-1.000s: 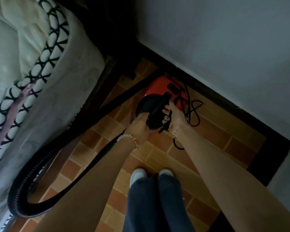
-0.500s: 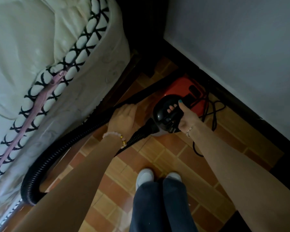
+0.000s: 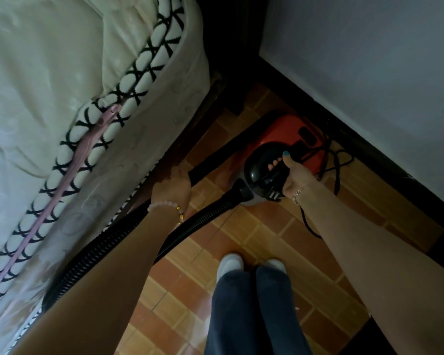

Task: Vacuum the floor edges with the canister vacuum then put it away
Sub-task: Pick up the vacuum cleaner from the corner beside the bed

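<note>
Head view: right hand (image 3: 296, 175) is closed round the black carry handle (image 3: 273, 179) on top of the red canister vacuum (image 3: 287, 131), with the fingers curled under the handle and the thumb laid along its top. Left hand (image 3: 173, 187) is closed round the black wand (image 3: 223, 155) at its end nearest the bed, back of the hand toward the camera. The wand runs diagonally up and right, alongside the vacuum body. The ribbed black hose (image 3: 205, 213) leaves the front of the vacuum, passes under the left forearm and loops back along the bed side. The vacuum sits low at the tiled floor (image 3: 267, 231), just beside the dark skirting (image 3: 374, 160) of the grey wall (image 3: 369, 60). Whether it rests on the tiles cannot be determined. Its black power cord (image 3: 337, 162) lies loose beside the body. White shoes (image 3: 231, 262) stand on the tiles. The mattress (image 3: 62, 73) occupies the left.
</note>
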The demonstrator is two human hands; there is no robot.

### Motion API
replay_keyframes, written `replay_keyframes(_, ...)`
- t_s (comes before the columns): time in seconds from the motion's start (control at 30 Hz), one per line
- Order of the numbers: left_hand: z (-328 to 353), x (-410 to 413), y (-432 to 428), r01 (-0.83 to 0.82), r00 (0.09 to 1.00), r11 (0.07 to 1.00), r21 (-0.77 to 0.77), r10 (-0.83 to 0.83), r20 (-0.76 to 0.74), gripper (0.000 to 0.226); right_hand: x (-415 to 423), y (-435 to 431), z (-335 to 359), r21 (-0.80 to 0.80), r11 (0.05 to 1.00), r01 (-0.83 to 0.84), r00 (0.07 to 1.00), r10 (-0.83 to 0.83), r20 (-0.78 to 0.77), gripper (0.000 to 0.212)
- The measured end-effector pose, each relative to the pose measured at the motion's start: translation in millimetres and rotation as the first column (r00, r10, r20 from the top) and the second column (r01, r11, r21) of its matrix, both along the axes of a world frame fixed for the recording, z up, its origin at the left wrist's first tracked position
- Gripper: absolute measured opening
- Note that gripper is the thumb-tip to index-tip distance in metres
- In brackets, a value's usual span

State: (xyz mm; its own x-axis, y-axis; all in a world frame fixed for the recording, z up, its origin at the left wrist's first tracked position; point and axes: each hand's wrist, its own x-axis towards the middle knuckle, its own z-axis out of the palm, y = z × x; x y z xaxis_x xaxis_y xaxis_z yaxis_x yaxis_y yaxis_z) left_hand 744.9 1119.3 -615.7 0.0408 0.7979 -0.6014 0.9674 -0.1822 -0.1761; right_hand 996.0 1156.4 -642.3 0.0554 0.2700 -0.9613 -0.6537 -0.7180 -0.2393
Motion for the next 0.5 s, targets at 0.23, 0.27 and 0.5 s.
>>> replay_keyframes(0.23,60.9,9.8,-11.9,-0.067,0.998,0.997,-0.024,0.067,0.006,0.036,5.4,-25.4,45.5,-0.087,0.996,-0.034,0.993,0.044,0.106,0.033)
replay_keyframes(0.27,74.1,11.2,-16.7,-0.075,0.997,0.997,-0.037,0.076,0.028,0.037,6.3,-30.9,57.8,-0.097,0.994,-0.052,0.992,0.063,0.106,0.034)
replay_keyframes(0.5,186.9,21.8,-62.8,-0.031,0.991,0.999,-0.042,0.036,0.130,0.027,13.2,-83.5,157.8,-0.131,0.988,-0.081,0.992,0.092,0.084,0.039)
